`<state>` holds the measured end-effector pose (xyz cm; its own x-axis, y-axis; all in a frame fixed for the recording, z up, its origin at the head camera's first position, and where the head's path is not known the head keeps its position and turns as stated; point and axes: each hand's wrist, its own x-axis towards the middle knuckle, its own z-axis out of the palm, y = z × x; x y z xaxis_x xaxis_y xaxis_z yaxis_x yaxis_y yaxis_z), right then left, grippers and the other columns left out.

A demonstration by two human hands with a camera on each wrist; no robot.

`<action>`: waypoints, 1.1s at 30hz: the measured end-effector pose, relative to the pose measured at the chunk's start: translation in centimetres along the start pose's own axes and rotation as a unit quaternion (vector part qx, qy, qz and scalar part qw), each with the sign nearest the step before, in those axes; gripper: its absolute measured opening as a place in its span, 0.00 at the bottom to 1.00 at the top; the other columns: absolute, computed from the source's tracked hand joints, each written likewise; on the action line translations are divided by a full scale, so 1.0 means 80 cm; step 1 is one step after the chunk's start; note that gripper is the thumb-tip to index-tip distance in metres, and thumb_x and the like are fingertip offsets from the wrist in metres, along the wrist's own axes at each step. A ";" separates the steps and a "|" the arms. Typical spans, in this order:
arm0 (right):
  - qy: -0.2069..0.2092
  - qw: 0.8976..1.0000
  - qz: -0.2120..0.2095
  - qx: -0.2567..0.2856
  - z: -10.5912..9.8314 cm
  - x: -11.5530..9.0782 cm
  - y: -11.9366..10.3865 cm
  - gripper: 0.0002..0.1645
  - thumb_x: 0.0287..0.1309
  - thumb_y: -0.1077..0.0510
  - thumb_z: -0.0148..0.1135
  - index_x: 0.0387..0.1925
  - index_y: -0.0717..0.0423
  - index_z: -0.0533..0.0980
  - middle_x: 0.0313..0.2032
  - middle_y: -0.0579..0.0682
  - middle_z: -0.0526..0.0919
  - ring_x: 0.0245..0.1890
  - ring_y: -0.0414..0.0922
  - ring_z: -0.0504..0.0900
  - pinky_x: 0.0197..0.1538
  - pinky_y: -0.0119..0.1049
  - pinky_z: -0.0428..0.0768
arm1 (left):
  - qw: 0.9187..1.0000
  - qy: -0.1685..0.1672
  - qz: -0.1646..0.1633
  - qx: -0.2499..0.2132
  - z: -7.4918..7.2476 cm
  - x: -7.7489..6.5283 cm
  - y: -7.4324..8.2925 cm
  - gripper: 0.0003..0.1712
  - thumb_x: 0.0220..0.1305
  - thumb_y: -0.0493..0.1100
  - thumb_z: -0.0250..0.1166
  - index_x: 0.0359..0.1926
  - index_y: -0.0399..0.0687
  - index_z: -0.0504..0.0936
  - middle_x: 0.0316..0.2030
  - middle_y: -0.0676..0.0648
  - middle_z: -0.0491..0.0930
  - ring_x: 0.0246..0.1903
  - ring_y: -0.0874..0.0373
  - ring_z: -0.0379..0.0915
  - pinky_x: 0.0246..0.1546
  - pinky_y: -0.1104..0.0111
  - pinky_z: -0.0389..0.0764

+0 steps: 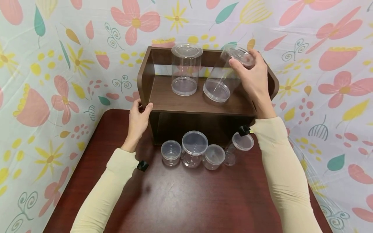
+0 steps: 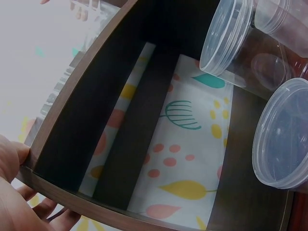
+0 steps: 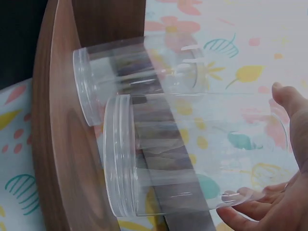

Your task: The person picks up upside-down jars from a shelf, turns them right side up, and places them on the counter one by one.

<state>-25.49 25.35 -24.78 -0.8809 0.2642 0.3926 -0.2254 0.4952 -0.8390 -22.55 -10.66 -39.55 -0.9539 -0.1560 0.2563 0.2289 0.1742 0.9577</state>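
Observation:
My right hand [image 1: 256, 76] grips the upper end of a tall clear plastic jar [image 1: 217, 82]. The jar leans with its lidded end down, low over the top board of a dark brown wooden shelf [image 1: 201, 105]. In the right wrist view, thumb and fingers of the right hand [image 3: 274, 204] spread round the end opposite the lid. To the left, a second tall clear jar [image 1: 186, 69] stands lid-down on that board. My left hand [image 1: 138, 119] holds the shelf's left side at its front edge, the thumb in front and the fingers behind.
In front of the shelf's lower opening, several clear lidded containers stand in a row on the dark red table [image 1: 186, 200]: a small jar [image 1: 171, 153], a wider one [image 1: 194, 147], another small one [image 1: 214, 157], and a taller one [image 1: 242, 142]. A flower-patterned sheet [image 1: 64, 81] hangs around.

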 end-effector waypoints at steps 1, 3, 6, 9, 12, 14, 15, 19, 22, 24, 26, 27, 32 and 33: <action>0.005 1.000 -0.003 0.005 -0.002 -0.003 0.000 0.51 0.55 0.39 0.73 0.74 0.55 0.66 0.66 0.54 0.74 0.60 0.41 0.72 0.64 0.29 0.67 | 1.000 0.000 0.000 -0.001 0.000 0.000 0.000 0.24 0.75 0.46 0.63 0.64 0.36 0.74 0.55 0.37 0.77 0.52 0.50 0.74 0.49 0.66 0.72; 0.010 1.000 -0.002 0.018 -0.007 -0.009 0.000 0.50 0.56 0.40 0.73 0.74 0.55 0.66 0.65 0.55 0.74 0.59 0.42 0.73 0.63 0.30 0.69 | 1.000 0.000 -0.001 -0.002 0.000 -0.001 0.000 0.24 0.75 0.46 0.63 0.64 0.37 0.74 0.55 0.37 0.77 0.52 0.50 0.74 0.49 0.66 0.72; 0.015 0.999 0.010 0.033 -0.015 -0.019 -0.003 0.51 0.56 0.40 0.72 0.75 0.54 0.64 0.67 0.55 0.72 0.59 0.43 0.74 0.63 0.31 0.70 | 1.000 -0.001 -0.004 -0.004 0.000 -0.002 0.001 0.25 0.75 0.46 0.63 0.64 0.37 0.74 0.55 0.37 0.77 0.52 0.50 0.73 0.50 0.65 0.72; 0.022 0.998 0.027 0.059 -0.022 -0.029 -0.006 0.51 0.57 0.42 0.72 0.77 0.53 0.63 0.68 0.55 0.71 0.61 0.44 0.74 0.65 0.32 0.71 | 1.000 -0.001 -0.006 -0.001 0.000 -0.002 0.001 0.25 0.75 0.47 0.64 0.64 0.37 0.74 0.55 0.37 0.77 0.52 0.50 0.74 0.50 0.65 0.72; 0.032 0.995 0.030 0.091 -0.027 -0.038 -0.009 0.50 0.57 0.45 0.73 0.77 0.55 0.63 0.68 0.56 0.72 0.61 0.45 0.74 0.65 0.32 0.71 | 1.000 0.000 -0.008 0.001 0.000 -0.001 0.001 0.25 0.74 0.47 0.64 0.64 0.37 0.74 0.55 0.38 0.77 0.52 0.51 0.74 0.51 0.65 0.72; 0.038 0.992 0.028 0.117 -0.030 -0.043 -0.010 0.50 0.57 0.47 0.73 0.76 0.56 0.63 0.66 0.57 0.72 0.58 0.45 0.76 0.62 0.32 0.74 | 1.000 0.000 -0.009 0.003 0.000 -0.001 0.001 0.25 0.74 0.47 0.64 0.64 0.37 0.74 0.55 0.38 0.77 0.53 0.51 0.74 0.51 0.65 0.73; 0.039 0.990 0.027 0.133 -0.032 -0.045 -0.010 0.50 0.57 0.48 0.73 0.76 0.57 0.63 0.66 0.57 0.72 0.56 0.45 0.77 0.60 0.32 0.75 | 1.000 0.001 -0.010 0.004 0.000 0.000 0.001 0.25 0.74 0.47 0.64 0.65 0.37 0.74 0.55 0.38 0.77 0.53 0.51 0.74 0.52 0.65 0.73; 0.050 0.981 0.025 0.186 -0.036 -0.056 -0.008 0.49 0.56 0.51 0.74 0.75 0.59 0.64 0.63 0.58 0.74 0.47 0.44 0.80 0.52 0.30 0.78 | 1.000 0.001 -0.010 0.007 0.001 0.001 0.001 0.26 0.74 0.47 0.64 0.65 0.37 0.74 0.55 0.38 0.77 0.53 0.51 0.74 0.52 0.64 0.73; 0.057 0.974 0.022 0.217 -0.039 -0.066 -0.006 0.48 0.57 0.54 0.74 0.75 0.60 0.64 0.62 0.59 0.75 0.45 0.44 0.79 0.49 0.29 0.78 | 1.000 0.001 -0.010 0.006 0.001 0.000 0.002 0.26 0.74 0.47 0.64 0.65 0.37 0.74 0.55 0.38 0.77 0.53 0.51 0.73 0.52 0.66 0.73; 0.062 0.971 0.021 0.232 -0.042 -0.072 -0.004 0.47 0.57 0.55 0.74 0.75 0.60 0.65 0.63 0.59 0.75 0.44 0.44 0.80 0.48 0.29 0.79 | 1.000 0.001 -0.009 0.003 0.000 0.001 0.001 0.26 0.74 0.47 0.65 0.65 0.37 0.74 0.55 0.38 0.77 0.53 0.52 0.73 0.51 0.66 0.73; 0.067 0.966 0.018 0.248 -0.044 -0.078 -0.002 0.46 0.58 0.57 0.73 0.74 0.61 0.65 0.61 0.59 0.76 0.43 0.44 0.81 0.48 0.30 0.79 | 1.000 0.000 -0.009 0.001 0.000 0.001 0.002 0.26 0.73 0.47 0.65 0.65 0.36 0.74 0.55 0.38 0.77 0.52 0.52 0.73 0.51 0.67 0.73; 0.069 0.965 0.017 0.253 -0.045 -0.081 -0.002 0.45 0.58 0.57 0.73 0.74 0.62 0.65 0.60 0.60 0.77 0.43 0.45 0.82 0.48 0.31 0.80 | 1.000 0.000 -0.010 0.001 -0.001 0.001 0.003 0.26 0.73 0.47 0.65 0.65 0.36 0.74 0.55 0.38 0.77 0.52 0.52 0.73 0.50 0.67 0.73; 0.076 0.955 0.005 0.287 -0.049 -0.095 0.002 0.42 0.60 0.60 0.70 0.73 0.65 0.65 0.57 0.62 0.80 0.47 0.48 0.84 0.48 0.33 0.82 | 1.000 -0.002 -0.011 0.002 -0.002 0.002 0.002 0.27 0.73 0.47 0.66 0.65 0.36 0.74 0.55 0.37 0.77 0.51 0.52 0.73 0.50 0.68 0.73; 0.078 0.953 0.000 0.292 -0.050 -0.097 0.003 0.41 0.60 0.60 0.70 0.72 0.66 0.65 0.57 0.62 0.79 0.48 0.49 0.84 0.47 0.33 0.82 | 1.000 -0.002 -0.010 0.004 -0.002 0.002 0.002 0.27 0.73 0.47 0.66 0.65 0.36 0.74 0.55 0.37 0.78 0.51 0.52 0.73 0.50 0.68 0.73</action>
<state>-17.01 26.75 -26.56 -0.8188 0.4061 0.4057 -0.4590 -0.0388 -0.8876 -22.66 -10.81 -39.34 -0.9590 -0.1559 0.2368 0.2085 0.1781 0.9617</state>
